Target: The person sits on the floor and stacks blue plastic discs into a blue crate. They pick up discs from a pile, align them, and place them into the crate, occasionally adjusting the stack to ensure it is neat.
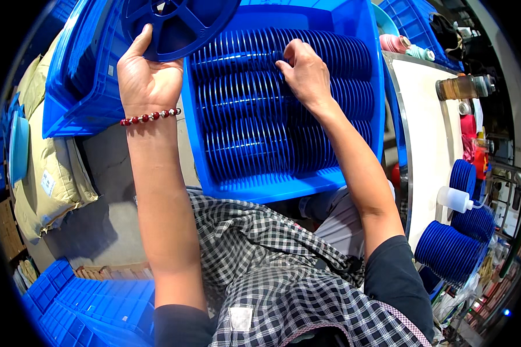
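Observation:
My left hand [150,84] is closed on the lower rim of a blue spoked plastic disc [194,37], palm up and thumb on its face. The disc is raised at the upper left, beside a blue crate [237,192]. Inside the crate stand several rows of blue discs [237,147], on edge and packed close together. My right hand [304,72] is over the far row, near its middle. Its fingers are curled and bent toward the thumb, among the disc edges. Whatever lies between those fingertips is hidden.
A stack of blue crates [87,75] stands left, by pale yellow sacks [55,173]. More blue crates [104,306] are at the lower left. On the white table [417,115] at right are a brown bottle [463,88], a white squeeze bottle [454,199] and stacked blue discs [448,251].

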Demonstrator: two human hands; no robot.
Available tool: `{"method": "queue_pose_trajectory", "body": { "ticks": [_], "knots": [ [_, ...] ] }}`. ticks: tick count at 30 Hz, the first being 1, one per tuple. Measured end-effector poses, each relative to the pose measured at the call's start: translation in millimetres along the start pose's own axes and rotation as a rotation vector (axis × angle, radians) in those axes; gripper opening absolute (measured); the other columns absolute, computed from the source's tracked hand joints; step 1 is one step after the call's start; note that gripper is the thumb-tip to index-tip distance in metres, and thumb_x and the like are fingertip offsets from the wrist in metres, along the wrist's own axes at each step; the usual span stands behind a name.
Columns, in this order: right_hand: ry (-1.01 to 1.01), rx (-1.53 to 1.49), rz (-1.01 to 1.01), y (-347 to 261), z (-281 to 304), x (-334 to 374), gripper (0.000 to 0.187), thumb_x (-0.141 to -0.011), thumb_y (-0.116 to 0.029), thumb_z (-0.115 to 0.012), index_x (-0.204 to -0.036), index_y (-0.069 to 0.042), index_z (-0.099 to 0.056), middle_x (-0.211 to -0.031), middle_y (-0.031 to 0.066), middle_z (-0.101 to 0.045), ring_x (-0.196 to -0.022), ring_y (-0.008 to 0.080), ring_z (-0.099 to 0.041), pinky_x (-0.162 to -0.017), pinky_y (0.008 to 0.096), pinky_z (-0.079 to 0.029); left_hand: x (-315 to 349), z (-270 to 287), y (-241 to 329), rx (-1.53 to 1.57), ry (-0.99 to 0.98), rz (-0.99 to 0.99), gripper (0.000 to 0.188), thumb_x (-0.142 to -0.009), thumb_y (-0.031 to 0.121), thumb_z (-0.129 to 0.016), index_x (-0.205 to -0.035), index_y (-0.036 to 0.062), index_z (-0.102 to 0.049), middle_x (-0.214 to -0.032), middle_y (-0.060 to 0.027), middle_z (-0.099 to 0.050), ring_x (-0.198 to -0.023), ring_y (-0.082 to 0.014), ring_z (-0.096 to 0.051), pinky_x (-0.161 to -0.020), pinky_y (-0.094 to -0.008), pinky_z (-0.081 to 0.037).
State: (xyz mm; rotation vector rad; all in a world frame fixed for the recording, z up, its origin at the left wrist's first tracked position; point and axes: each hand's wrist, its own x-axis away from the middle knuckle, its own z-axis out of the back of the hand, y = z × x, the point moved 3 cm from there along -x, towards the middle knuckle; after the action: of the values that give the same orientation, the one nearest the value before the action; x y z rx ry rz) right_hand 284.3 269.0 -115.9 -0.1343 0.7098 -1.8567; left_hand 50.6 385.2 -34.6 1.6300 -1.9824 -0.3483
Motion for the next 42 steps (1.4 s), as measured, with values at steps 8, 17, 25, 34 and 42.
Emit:
{"method": "queue_pose_trajectory", "body": {
  "ticks": [8, 17, 25, 34, 42],
  "knots": [
    [-0.128, -0.081, -0.034, 9.4, -6.4, -6.6, 0.020, -0.090, -0.022, -0.073, -0.100, -0.005, -0.072, -0.101, 0.0131, -0.072, -0.096, 0.0329, -0.072, -0.084, 0.0462, -0.057, -0.4, -0.4, -2.8, -0.013, 0.000, 0.029, 0.043, -0.101, 0.006, -0.064, -0.140, -0.0044, -0.050, -0.138, -0.0192, -0.063, -0.129, -0.0341, -0.060, -0.114, -0.0493, -0.048],
    [-0.056, 0.201, -0.002, -3.3, -11.8, -11.1, 0.023, -0.089, -0.023, -0.072, -0.096, -0.001, -0.068, -0.099, 0.0175, -0.072, -0.091, 0.0371, -0.074, -0.080, 0.0480, -0.060, -3.8, 2.3, -4.5, -0.031, -0.030, 0.017, 0.049, -0.099, 0.007, -0.067, -0.141, -0.0061, -0.045, -0.140, -0.0216, -0.059, -0.131, -0.0347, -0.059, -0.113, -0.0489, -0.048],
    [-0.158, 0.293, -0.079, -18.1, -9.4, -40.2, 0.033, -0.090, -0.028, -0.071, -0.091, 0.004, -0.071, -0.091, 0.0263, -0.074, -0.088, 0.0420, -0.074, -0.080, 0.0509, -0.060, -2.1, 2.4, 2.2, -0.048, -0.008, 0.022, 0.049, -0.099, 0.004, -0.066, -0.144, -0.0022, -0.046, -0.142, -0.0194, -0.060, -0.133, -0.0352, -0.058, -0.114, -0.0516, -0.047],
    [-0.065, 0.285, -0.024, -19.0, -17.0, -52.2, 0.022, -0.081, -0.017, -0.075, -0.081, 0.004, -0.073, -0.084, 0.0274, -0.073, -0.083, 0.0429, -0.075, -0.077, 0.0506, -0.060, -1.2, 5.3, 9.5, -0.063, 0.014, 0.026, 0.054, -0.099, 0.005, -0.066, -0.148, -0.0007, -0.044, -0.146, -0.0195, -0.057, -0.136, -0.0353, -0.055, -0.116, -0.0498, -0.045],
    [-0.117, 0.316, -0.041, -20.4, -12.6, -53.6, 0.019, -0.077, -0.015, -0.073, -0.075, 0.004, -0.073, -0.079, 0.0280, -0.072, -0.075, 0.0429, -0.074, -0.068, 0.0497, -0.060, 0.7, 7.7, 12.4, -0.080, -0.004, 0.032, 0.061, -0.099, 0.006, -0.067, -0.152, 0.0006, -0.037, -0.148, -0.0196, -0.054, -0.137, -0.0359, -0.054, -0.116, -0.0497, -0.045]
  ]
}}
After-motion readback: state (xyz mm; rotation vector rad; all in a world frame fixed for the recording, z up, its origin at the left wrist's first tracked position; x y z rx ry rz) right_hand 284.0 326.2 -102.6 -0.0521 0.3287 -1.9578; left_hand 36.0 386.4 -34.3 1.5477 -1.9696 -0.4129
